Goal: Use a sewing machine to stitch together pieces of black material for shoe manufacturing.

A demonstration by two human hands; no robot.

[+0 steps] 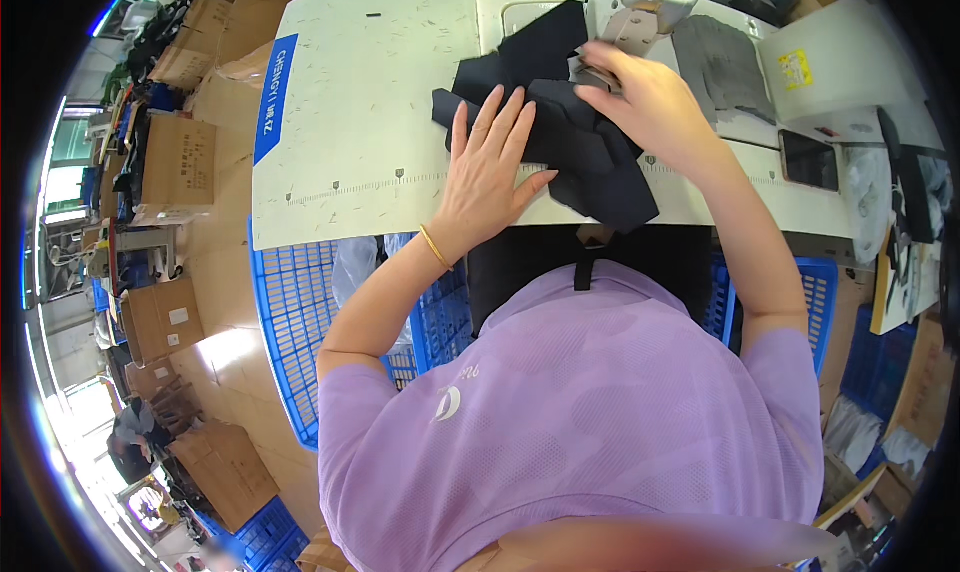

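My left hand [490,162] lies flat with fingers spread on a dark navy piece of fabric [575,137], its fingertips pointing away from me. A thin gold bangle circles that wrist. My right hand [650,97] is at the sewing machine [640,12], beside the metal presser foot [592,75]. Its index finger and thumb are apart, one on either side of the foot, with the thumb against the fabric. The fabric is folded in several layers, runs up to the foot and hangs toward the table's near edge. The needle tip cannot be made out.
A stack of grey fabric pieces [722,67] lies right of the machine head. Further right a phone [809,160] rests on the white sewing table [350,92]. Blue plastic baskets [300,312] stand below the table's front edge. Cardboard boxes [178,162] line the left side.
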